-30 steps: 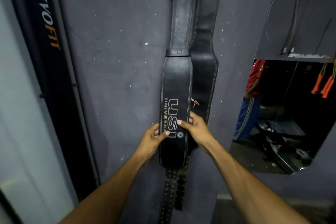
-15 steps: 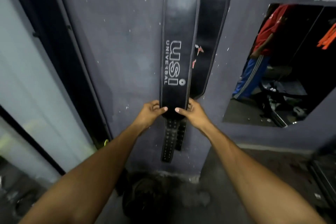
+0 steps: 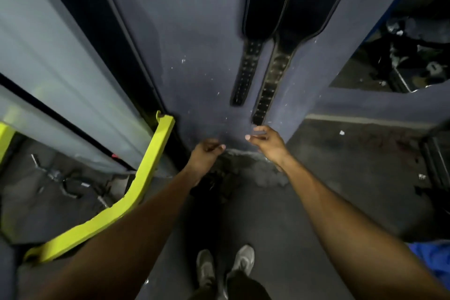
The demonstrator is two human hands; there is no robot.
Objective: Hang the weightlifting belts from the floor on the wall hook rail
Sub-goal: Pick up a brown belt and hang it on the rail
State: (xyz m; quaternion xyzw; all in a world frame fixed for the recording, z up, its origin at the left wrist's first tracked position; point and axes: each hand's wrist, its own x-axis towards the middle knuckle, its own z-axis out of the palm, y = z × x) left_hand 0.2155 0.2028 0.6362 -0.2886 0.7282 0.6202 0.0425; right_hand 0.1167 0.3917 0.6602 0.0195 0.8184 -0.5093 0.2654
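Left hand [image 3: 207, 153] loosely curled and holding nothing, low before the dusty blue-grey wall [image 3: 194, 56]. Right hand [image 3: 266, 142] half-open, also holding nothing, fingertips just below the studded tail of the right black leather weightlifting belt [image 3: 309, 7]. Beside it, hanging flat, the left black leather belt with white lettering [image 3: 264, 7]. Dark floor [image 3: 341, 178] below; yellow-green metal bar [image 3: 146, 173] to the left.
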